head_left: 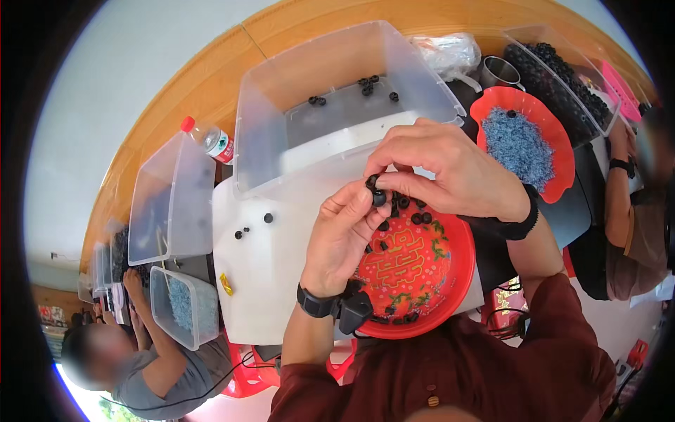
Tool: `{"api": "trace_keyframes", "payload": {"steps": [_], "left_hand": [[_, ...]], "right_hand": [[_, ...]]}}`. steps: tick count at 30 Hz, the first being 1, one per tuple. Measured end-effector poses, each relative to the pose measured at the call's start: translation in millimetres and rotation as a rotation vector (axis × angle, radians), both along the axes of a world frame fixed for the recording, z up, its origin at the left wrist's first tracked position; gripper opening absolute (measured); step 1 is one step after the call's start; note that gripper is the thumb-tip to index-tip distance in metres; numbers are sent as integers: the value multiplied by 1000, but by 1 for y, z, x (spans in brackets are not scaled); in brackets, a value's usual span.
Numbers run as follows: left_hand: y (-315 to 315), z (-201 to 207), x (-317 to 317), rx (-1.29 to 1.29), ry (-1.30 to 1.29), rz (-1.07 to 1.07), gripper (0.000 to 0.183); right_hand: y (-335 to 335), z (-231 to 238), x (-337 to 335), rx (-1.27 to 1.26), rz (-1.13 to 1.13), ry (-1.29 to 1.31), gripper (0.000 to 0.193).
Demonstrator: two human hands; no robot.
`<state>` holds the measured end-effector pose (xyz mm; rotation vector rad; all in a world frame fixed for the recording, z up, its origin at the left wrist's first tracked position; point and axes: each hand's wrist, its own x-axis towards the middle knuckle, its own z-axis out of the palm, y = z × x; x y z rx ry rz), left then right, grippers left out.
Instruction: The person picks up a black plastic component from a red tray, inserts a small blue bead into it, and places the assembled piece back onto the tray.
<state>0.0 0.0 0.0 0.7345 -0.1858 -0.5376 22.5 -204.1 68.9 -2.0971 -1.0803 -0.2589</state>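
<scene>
Held piece: we had a glossy black, rounded, plastic-looking piece up in front of us, above the 11 o'clock side of the basin; we could not tell whether it was one part or two joined.
Long axis: it ran roughly from 11 o'clock at its upper end to 5 o'clock at its lower end, tilted rather than upright.
Left fingers: our left hand came in from 7 o'clock, thumb and fingers closed around the lower end, with no gap that we could see.
Right fingers: our right hand reached in from 3 o'clock, thumb and forefinger pinched together at the upper end.
Nearer hand: neither; both touched the piece, left below and right above, so the relation that mattered was how those two ends lined up.
Red round patterned plastic basin: at 5 o'clock from the piece, with loose small black ring-like parts near its 1 o'clock rim.
Large clear plastic bin: at 11 o'clock, a few black pieces on its floor.
White-topped desk: three small black bits lay on it, between 8 and 9 o'clock.
</scene>
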Motion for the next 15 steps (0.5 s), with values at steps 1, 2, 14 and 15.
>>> {"api": "trace_keyframes", "payload": {"steps": [1,2,14,15], "left_hand": [[-2,3,-1,7,-19,35,40],[-4,5,-2,14,-38,70,38],[-15,17,-4,207,-202,291,44],[-15,17,-5,207,-201,291,44]], "right_hand": [[0,0,0,57,-18,-5,13],[-1,1,0,114,-35,-9,10],[3,4,-11,-170,-154,-213,14],[3,3,-11,-171,-140,-229,14]]}}
